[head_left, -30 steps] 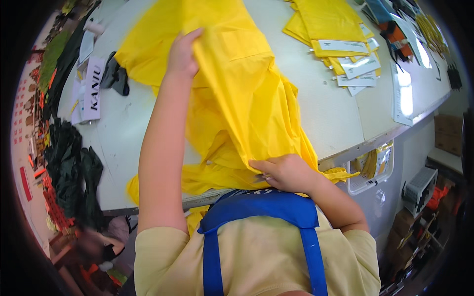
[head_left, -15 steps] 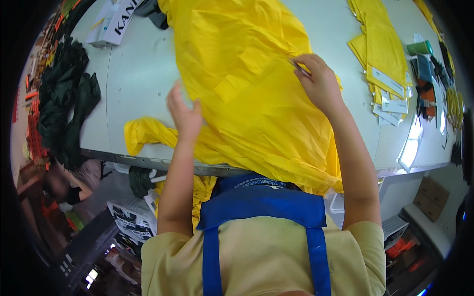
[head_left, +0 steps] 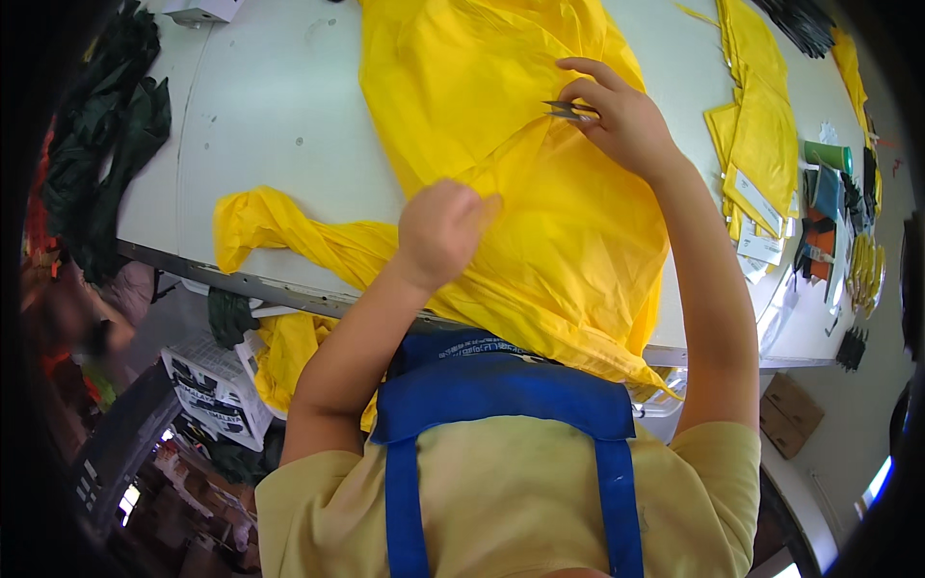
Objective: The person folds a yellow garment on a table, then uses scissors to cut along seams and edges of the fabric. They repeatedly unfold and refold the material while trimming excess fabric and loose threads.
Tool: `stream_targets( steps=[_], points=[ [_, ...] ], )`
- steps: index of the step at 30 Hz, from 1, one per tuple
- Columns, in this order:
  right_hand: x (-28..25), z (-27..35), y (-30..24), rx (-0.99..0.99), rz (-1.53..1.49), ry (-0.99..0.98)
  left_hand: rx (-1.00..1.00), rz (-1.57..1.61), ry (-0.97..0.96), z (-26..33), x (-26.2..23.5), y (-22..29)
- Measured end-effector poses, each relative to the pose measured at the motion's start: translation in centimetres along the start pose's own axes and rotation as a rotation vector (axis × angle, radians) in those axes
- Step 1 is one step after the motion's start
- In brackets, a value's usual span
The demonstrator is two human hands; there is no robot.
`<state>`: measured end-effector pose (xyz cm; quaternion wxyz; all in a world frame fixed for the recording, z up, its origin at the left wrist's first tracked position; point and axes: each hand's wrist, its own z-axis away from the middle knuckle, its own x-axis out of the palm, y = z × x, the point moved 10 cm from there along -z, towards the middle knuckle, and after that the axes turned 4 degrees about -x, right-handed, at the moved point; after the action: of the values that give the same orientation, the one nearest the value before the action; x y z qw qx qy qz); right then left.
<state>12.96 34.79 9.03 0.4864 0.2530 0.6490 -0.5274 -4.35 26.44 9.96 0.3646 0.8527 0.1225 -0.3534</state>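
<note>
The right hand (head_left: 626, 125) grips small metal snips (head_left: 576, 117), pointed blades showing, handles hidden by the fingers. The left hand (head_left: 441, 231) is blurred, its fingers curled; whether it pinches any fabric, I cannot tell. Beneath both, the thin, creased yellow garment (head_left: 568, 241) lies on the smooth pale bench (head_left: 279, 116), its far end cut off.

the central cloth (head_left: 549, 212) is plain yellow, the table (head_left: 270, 125) white, the left bundle (head_left: 77, 135) dark green, the apron (head_left: 501, 397) blue, the shirt (head_left: 520, 482) beige, the right cylinder (head_left: 827, 156) green.
</note>
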Motion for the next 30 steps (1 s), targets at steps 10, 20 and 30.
stream_targets(
  steps=[10, 20, 30],
  points=[
    [-3.5, 7.6, -2.8, -0.305, 0.083, 0.384, 0.168, 0.101, 0.127, 2.7, -2.1, 2.9],
    [-3.2, 10.9, -5.3, -0.348, 0.044, 0.53, 0.082, 0.095, 0.002, 4.1, -2.8, 2.4],
    [-3.0, 11.2, -8.8, -0.377, -0.076, 0.568, -0.05, 0.048, 0.011, -1.2, -2.6, 5.1]
  ],
)
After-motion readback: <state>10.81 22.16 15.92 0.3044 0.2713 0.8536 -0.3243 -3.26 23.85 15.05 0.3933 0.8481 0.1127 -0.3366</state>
